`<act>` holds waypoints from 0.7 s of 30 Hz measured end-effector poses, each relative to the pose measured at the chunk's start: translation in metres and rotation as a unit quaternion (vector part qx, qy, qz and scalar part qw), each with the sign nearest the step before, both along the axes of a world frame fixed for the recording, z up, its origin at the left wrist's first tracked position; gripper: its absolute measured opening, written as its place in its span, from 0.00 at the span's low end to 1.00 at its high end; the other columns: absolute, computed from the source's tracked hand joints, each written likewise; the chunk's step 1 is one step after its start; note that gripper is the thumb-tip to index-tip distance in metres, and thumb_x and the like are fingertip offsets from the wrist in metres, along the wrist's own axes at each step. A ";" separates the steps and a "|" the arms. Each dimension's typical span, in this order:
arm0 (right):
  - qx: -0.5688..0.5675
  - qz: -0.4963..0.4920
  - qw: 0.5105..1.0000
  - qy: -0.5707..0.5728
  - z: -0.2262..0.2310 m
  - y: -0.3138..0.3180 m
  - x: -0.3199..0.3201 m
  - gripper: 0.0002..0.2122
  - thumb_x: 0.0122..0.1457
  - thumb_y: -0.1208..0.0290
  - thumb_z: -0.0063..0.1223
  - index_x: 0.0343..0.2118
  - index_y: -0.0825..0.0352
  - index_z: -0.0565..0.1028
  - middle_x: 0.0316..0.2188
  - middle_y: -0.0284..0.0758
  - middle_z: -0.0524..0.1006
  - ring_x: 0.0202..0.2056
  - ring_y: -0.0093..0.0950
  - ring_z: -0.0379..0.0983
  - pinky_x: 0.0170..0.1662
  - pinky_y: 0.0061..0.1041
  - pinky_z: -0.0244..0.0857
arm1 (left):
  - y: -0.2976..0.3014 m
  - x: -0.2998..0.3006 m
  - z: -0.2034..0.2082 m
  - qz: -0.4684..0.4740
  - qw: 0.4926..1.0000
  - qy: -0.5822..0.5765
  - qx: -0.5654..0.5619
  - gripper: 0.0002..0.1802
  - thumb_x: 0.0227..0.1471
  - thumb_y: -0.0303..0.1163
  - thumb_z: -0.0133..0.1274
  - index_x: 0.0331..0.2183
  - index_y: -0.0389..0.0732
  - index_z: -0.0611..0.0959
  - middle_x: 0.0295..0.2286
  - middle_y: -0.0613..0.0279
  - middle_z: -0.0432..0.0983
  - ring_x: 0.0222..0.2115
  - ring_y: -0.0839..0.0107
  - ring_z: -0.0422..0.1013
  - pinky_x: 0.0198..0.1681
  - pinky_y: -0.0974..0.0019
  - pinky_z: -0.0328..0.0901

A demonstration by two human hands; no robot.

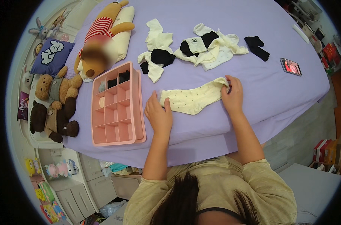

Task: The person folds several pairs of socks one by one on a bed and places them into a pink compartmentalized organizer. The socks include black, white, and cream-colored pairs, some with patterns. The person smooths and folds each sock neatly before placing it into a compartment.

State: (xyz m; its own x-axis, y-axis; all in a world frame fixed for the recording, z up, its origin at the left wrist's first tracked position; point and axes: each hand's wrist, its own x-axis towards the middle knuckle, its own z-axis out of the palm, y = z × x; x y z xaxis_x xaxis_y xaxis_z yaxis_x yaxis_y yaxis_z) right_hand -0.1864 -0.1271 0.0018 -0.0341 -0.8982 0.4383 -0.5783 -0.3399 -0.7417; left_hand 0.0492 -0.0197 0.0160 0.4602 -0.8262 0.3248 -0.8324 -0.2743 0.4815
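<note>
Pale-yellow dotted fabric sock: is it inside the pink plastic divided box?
No, the sock lies on the lilac fabric bedsheet, between the left hand and right hand.

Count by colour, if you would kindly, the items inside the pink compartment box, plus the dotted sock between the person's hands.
Black items: 2
Grey item: 1
Cream item: 1
Pale yellow dotted sock: 1
Total: 5

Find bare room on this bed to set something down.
Bare sheet lies between the smartphone and right hand, in front of the dotted sock, and beyond the sock pile. It's crowded in that pile and between the pink divided organizer and left hand.
</note>
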 end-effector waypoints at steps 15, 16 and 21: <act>0.156 0.033 0.982 -0.097 0.020 0.018 -0.010 0.13 0.51 0.72 0.57 0.40 0.68 0.72 0.24 0.40 0.74 0.26 0.42 0.71 0.32 0.36 0.67 | -0.056 0.003 0.052 -0.064 0.956 0.254 -0.133 0.37 0.47 0.21 0.58 0.57 0.42 0.64 0.39 0.51 0.71 0.43 0.60 0.70 0.47 0.62 0.65; 0.177 0.049 0.980 -0.080 0.029 0.029 -0.008 0.15 0.51 0.72 0.57 0.41 0.68 0.71 0.23 0.41 0.75 0.25 0.42 0.72 0.31 0.37 0.67 | -0.071 0.008 0.052 -0.087 0.952 0.235 -0.175 0.35 0.47 0.20 0.58 0.57 0.42 0.65 0.41 0.49 0.71 0.44 0.58 0.70 0.47 0.61 0.65; 0.236 0.158 0.959 0.012 0.036 0.106 0.009 0.22 0.52 0.68 0.57 0.50 0.66 0.66 0.21 0.42 0.76 0.24 0.42 0.75 0.29 0.38 0.67 | -0.123 -0.001 0.054 -0.201 0.966 0.127 -0.100 0.31 0.46 0.18 0.56 0.54 0.40 0.70 0.46 0.48 0.69 0.48 0.53 0.68 0.51 0.58 0.63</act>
